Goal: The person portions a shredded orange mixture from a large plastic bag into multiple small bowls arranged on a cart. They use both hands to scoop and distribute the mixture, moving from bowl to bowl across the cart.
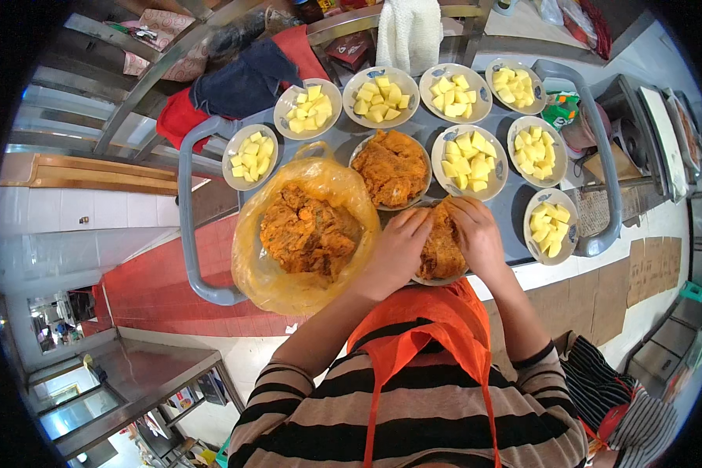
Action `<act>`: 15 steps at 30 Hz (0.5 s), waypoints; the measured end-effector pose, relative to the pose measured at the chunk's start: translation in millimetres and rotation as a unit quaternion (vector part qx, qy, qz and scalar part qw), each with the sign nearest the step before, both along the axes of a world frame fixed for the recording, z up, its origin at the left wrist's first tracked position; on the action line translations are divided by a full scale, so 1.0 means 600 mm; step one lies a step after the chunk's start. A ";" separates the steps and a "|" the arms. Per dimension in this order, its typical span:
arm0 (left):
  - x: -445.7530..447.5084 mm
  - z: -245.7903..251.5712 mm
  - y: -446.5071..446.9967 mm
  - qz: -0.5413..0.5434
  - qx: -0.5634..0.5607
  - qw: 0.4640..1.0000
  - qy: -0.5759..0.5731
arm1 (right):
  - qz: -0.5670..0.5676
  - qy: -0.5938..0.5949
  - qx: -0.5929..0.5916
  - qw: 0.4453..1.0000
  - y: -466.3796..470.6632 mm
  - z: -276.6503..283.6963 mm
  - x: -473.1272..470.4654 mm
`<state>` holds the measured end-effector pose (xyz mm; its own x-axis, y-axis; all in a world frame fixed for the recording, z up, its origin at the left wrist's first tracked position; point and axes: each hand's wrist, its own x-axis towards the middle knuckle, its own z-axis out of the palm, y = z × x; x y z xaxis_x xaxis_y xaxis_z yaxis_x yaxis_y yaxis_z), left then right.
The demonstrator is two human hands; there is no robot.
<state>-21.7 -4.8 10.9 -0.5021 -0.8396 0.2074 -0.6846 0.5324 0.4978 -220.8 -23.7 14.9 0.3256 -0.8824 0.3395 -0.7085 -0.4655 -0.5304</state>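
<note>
My left hand (pixel 401 245) and my right hand (pixel 477 231) are together over the nearest plate at the cart's front edge. Their curled fingers hold the far part of a mound of orange-brown coated food (pixel 440 251) from both sides; the fingertips are partly hidden. Shiny highlights lie on this mound, and whether thin plastic covers it I cannot tell. Just beyond, a second plate carries a similar orange-brown mound (pixel 391 168). Left of my left hand, an open yellow plastic bag (pixel 351 193) contains a larger mass of the same food (pixel 304 234).
Several plates of pale yellow cubed pieces (pixel 470 161) line the far and right sides of the grey cart (pixel 406 139). Raised grey handles (pixel 187 234) bound its ends. Dark and red cloths (pixel 243 79) hang behind it. Another person's striped clothing (pixel 596 374) shows at lower right.
</note>
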 end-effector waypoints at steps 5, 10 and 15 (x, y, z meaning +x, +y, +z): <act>-0.019 -0.013 0.005 0.007 -0.020 0.998 -0.067 | 0.058 0.092 -0.011 0.994 -0.039 -0.022 -0.002; -0.019 -0.009 0.004 0.009 0.023 0.997 -0.067 | 0.102 0.140 -0.039 0.984 -0.067 -0.016 -0.008; -0.011 -0.010 0.005 -0.022 0.025 0.998 -0.058 | 0.166 0.190 -0.042 0.967 -0.080 0.000 -0.022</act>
<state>-28.3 -1.7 4.9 -0.5564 -0.8243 0.1043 -0.7159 0.5393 0.4435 -233.8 -71.8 14.8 0.7009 -0.6830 0.2053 -0.6496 -0.7302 -0.2117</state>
